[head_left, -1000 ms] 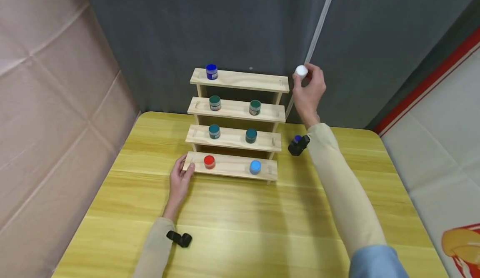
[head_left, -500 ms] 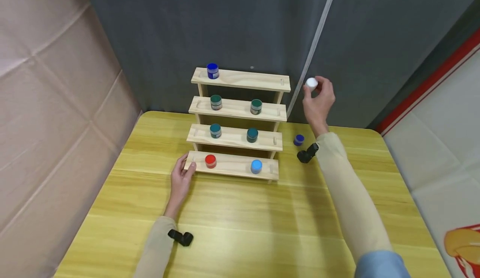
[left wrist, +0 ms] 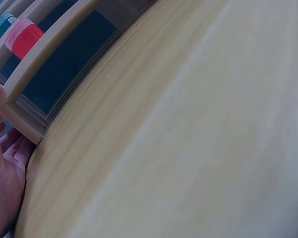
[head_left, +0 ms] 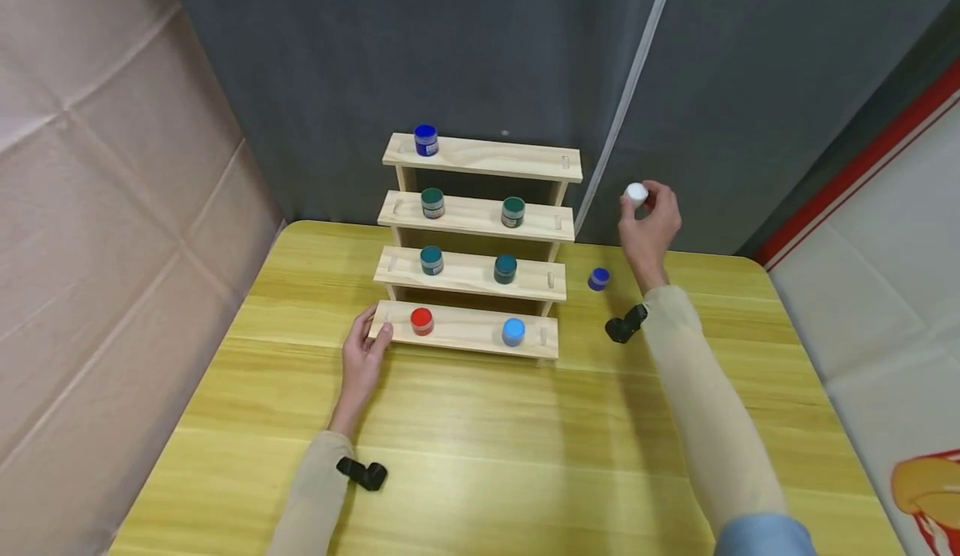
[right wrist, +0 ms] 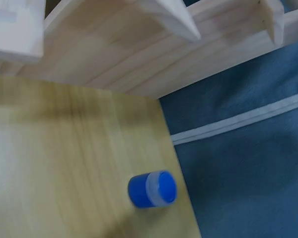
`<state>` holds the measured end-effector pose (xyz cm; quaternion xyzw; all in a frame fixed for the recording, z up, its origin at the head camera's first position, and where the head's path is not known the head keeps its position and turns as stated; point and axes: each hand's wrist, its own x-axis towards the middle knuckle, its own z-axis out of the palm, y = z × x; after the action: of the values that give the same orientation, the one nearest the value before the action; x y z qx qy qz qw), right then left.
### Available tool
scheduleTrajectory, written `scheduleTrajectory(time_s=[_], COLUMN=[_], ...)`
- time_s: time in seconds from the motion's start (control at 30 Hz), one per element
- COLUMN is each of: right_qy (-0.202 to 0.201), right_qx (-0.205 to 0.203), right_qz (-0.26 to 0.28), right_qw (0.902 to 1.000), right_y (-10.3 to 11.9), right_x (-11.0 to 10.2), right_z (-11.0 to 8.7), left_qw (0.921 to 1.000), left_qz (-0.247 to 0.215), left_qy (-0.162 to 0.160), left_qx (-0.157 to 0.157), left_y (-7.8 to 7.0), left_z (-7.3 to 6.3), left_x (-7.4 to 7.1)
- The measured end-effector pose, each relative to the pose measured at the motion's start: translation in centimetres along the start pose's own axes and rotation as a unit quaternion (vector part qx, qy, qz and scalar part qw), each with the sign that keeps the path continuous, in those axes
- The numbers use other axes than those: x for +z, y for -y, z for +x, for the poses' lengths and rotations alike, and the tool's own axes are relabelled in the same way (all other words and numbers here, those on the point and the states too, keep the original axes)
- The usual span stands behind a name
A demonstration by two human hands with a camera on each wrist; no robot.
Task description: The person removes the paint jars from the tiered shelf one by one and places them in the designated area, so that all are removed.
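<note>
Left edge: pale pinkish panels (head_left: 112, 206) with crease lines stand beside a yellow wood-grained table (head_left: 465, 456).
Left hand: the left hand (head_left: 362, 358) grips the left end of the lowest step of a four-step wooden rack (head_left: 468, 328), its thumb on top; a beige sleeve (head_left: 307, 489) covers the forearm.
Jars, left column: from top step to bottom, one each, a dark blue jar (head_left: 426, 141), a green jar (head_left: 432, 203), a teal jar (head_left: 431, 260) and a red jar (head_left: 422, 321).
Jars, right column: from the second step down, another green jar (head_left: 513, 212), another teal jar (head_left: 505, 269) and a light blue jar (head_left: 513, 332).
Table jar: a loose blue jar (head_left: 598, 279) stands upright on the table, right of the rack and apart from it, near the back edge.
Right hand: the right hand (head_left: 651, 227) pinches a small white container (head_left: 636, 195) between thumb and fingers, raised against dark grey cloth (head_left: 510, 47), well apart from the rack.
Right edge: a white panel (head_left: 885, 289) has a red border (head_left: 862, 158) and, lower down, an orange printed picture (head_left: 930, 489).
</note>
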<state>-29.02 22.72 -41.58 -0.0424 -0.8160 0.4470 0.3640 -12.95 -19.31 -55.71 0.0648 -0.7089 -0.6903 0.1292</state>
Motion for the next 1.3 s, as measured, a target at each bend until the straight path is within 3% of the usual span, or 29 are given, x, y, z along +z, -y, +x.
scheduleTrajectory(time_s=[0.73,1.13,1.3], right_qy=[0.029,0.035,0.046], right_qx=[0.088,0.093,0.116], right_qz=[-0.041,-0.054,-0.06], right_qw=[0.9949,0.9936,0.9903], right_y=[-5.1,-7.0,-7.6], right_x=[-2.1,-2.9,-2.9], right_z=[-3.4,-4.9,-5.7], left_qw=[1.0,0.9999,0.9999], left_qz=[-0.003,-0.015,-0.01], left_qy=[-0.002,-0.001,-0.004], left_qx=[0.0,-0.003,-0.005], left_y=[-0.2,-0.2,-0.2], left_z=[-0.1,0.0,0.0], left_x=[0.2,0.3,0.2])
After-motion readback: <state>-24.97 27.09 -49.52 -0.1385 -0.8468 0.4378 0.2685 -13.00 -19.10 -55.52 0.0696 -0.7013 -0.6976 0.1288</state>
